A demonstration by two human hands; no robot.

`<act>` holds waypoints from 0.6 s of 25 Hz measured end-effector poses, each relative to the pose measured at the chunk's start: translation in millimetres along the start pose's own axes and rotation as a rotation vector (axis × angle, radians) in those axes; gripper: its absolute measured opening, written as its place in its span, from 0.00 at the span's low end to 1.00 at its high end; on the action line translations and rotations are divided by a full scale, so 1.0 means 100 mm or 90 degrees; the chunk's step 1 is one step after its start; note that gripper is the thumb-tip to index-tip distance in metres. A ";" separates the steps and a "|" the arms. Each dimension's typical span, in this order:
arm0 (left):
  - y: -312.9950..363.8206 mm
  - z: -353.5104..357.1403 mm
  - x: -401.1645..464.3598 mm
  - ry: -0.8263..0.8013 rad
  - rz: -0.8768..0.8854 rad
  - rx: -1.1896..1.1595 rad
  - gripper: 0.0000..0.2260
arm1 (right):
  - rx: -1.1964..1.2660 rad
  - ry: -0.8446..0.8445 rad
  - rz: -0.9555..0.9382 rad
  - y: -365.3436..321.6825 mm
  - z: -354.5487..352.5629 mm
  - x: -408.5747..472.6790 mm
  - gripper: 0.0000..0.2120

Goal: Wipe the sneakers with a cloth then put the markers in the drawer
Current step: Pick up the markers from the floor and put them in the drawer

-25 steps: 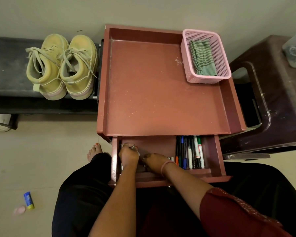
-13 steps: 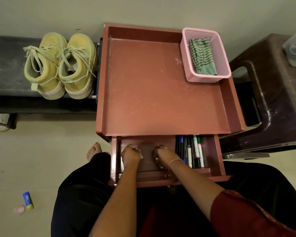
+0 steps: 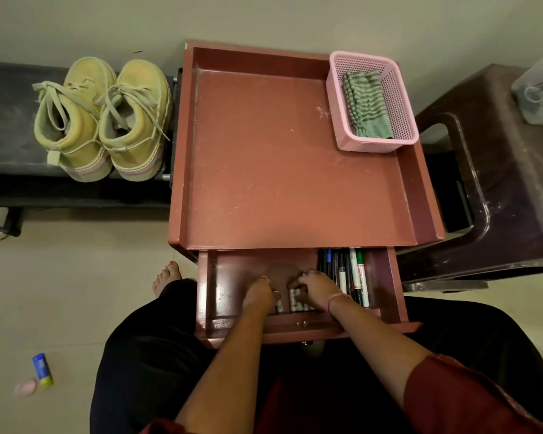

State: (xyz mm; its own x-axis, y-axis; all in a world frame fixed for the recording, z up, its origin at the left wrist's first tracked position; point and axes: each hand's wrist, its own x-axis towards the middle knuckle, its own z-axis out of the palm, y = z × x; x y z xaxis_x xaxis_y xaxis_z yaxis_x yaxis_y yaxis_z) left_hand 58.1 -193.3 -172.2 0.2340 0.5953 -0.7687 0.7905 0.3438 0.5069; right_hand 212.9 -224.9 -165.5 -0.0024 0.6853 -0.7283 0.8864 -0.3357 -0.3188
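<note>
The reddish drawer (image 3: 386, 277) stands pulled out under the table top. Several markers (image 3: 347, 274) lie side by side in its right part, caps pointing away from me. Both my hands are inside the drawer. My left hand (image 3: 259, 292) curls its fingers round a white marker (image 3: 279, 305) near the drawer's front. My right hand (image 3: 317, 288) grips a few white markers (image 3: 297, 303) just to the right of it. The yellow sneakers (image 3: 104, 120) sit as a pair on the dark bench at the left. A striped green cloth (image 3: 365, 104) lies in the pink basket (image 3: 345, 126).
The reddish table top (image 3: 279, 167) has raised rims on three sides. A dark brown plastic stool (image 3: 499, 189) stands at the right with a clear container (image 3: 539, 89) on it. A blue and yellow glue stick (image 3: 42, 369) lies on the floor at the left.
Both hands have drawn back toward the drawer's front and closer together. White markers now show between them.
</note>
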 end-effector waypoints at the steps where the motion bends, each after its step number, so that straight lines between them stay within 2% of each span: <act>1: -0.01 0.01 0.01 -0.009 0.001 -0.004 0.10 | -0.004 -0.007 -0.003 0.02 0.00 0.00 0.16; 3: -0.04 0.02 0.05 -0.033 -0.007 -0.049 0.10 | -0.005 -0.018 -0.007 0.04 -0.01 0.00 0.17; 6: -0.04 0.07 0.06 -0.096 -0.050 -0.195 0.07 | 0.008 -0.022 -0.001 0.09 -0.01 0.00 0.18; 8: -0.03 0.08 0.05 -0.129 -0.062 -0.249 0.10 | 0.010 -0.027 0.003 0.13 -0.02 0.00 0.18; 13: -0.02 0.09 0.05 -0.145 -0.077 -0.289 0.13 | 0.048 -0.066 -0.019 0.19 -0.07 -0.03 0.20; 15: -0.04 0.09 0.06 -0.144 -0.071 -0.267 0.13 | 0.111 -0.029 -0.016 0.23 -0.13 -0.04 0.18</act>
State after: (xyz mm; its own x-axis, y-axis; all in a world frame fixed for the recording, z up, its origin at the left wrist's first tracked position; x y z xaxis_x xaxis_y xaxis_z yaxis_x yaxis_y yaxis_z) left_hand 61.3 -197.8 -182.8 0.3143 0.3813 -0.8694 0.5326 0.6872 0.4940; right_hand 239.2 -226.8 -161.3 -0.0483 0.6669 -0.7436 0.7922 -0.4279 -0.4352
